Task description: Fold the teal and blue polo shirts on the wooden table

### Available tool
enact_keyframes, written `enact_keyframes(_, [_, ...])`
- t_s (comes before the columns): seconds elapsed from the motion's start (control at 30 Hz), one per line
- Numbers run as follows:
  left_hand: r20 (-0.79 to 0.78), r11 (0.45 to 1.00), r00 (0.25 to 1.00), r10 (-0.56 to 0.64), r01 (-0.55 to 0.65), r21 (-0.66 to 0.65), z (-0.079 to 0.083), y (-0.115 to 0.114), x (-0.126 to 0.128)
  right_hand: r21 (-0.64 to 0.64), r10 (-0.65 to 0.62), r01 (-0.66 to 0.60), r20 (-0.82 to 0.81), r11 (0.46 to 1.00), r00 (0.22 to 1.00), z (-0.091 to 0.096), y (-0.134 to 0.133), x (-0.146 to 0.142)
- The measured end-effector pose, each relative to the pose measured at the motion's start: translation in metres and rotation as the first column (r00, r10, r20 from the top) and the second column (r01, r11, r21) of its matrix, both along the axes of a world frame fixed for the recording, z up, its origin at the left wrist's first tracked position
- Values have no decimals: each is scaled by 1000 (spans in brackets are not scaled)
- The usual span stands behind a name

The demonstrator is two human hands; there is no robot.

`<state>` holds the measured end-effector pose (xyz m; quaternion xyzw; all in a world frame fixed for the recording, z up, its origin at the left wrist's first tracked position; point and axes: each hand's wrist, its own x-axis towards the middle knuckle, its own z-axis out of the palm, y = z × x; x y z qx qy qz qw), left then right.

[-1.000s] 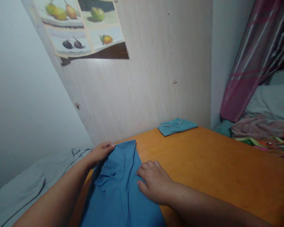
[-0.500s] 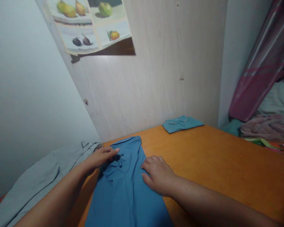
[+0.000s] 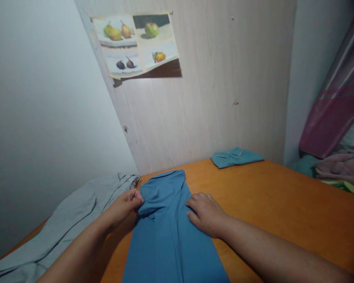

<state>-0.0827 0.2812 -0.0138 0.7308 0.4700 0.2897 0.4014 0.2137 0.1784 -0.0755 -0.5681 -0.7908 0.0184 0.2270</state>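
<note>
A blue shirt (image 3: 168, 232) lies lengthwise on the orange table (image 3: 277, 204), folded into a narrow strip. My left hand (image 3: 125, 206) is closed in a pinch on the shirt's left edge near its collar end. My right hand (image 3: 206, 212) rests palm down on the shirt's right edge, fingers curled and pressing the cloth flat. A second blue shirt (image 3: 236, 156), folded small, sits at the far side of the table by the wall.
A grey garment (image 3: 76, 212) drapes over the table's left end. A wood-grain panel with a fruit poster (image 3: 137, 45) rises behind the table. To the right are a striped maroon curtain (image 3: 333, 106) and rumpled pink cloth (image 3: 342, 167) on a bed.
My left hand has moved from the shirt's far left corner to its left edge and pinched the cloth there. My right hand has stayed pressed on the shirt. The camera turned left.
</note>
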Motion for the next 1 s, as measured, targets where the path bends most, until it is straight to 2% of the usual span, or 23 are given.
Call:
enact_keyframes(0.13, [-81,993,990,117,-118,-8,-8,-9,-8,-6,-1,1,5,1000,1000,1,0,0])
enact_keyframes(0.2, [-129,994,986,109,-111,-8,-6,-17,-6,-11,3,-2,8,1000,1000,1,1,0])
enact_keyframes(0.33, [-174,996,984,-24,9,-89,-1,-29,2,0,9,-9,-1,1000,1000,1,1,0])
enact_keyframes(0.47, [-3,999,999,-38,38,5,6,-37,7,2,12,-12,2,1000,1000,-1,0,0])
enact_keyframes(0.53, [42,995,995,-95,95,16,12,-43,8,6,16,-16,-3,1000,1000,-2,0,0])
enact_keyframes(0.63, [21,948,962,-273,273,-165,14,-48,8,5,12,-12,-9,1000,1000,-3,0,0])
enact_keyframes(0.7, [14,921,950,-311,305,-243,10,-44,7,-1,13,-13,-9,1000,1000,-2,1,0])
enact_keyframes(0.73, [14,932,958,-286,282,-230,6,-41,7,-5,16,-16,-8,1000,1000,-2,1,0])
enact_keyframes(0.83, [15,986,990,-141,142,-82,-3,-27,4,-13,17,-17,-10,1000,1000,0,2,1])
enact_keyframes(0.9, [-1,996,996,-86,86,0,-7,-21,2,-13,15,-15,-14,1000,1000,0,1,0])
enact_keyframes(1.0, [-72,992,995,-64,72,104,-9,-19,-2,-8,12,-12,-21,1000,1000,1,1,0])
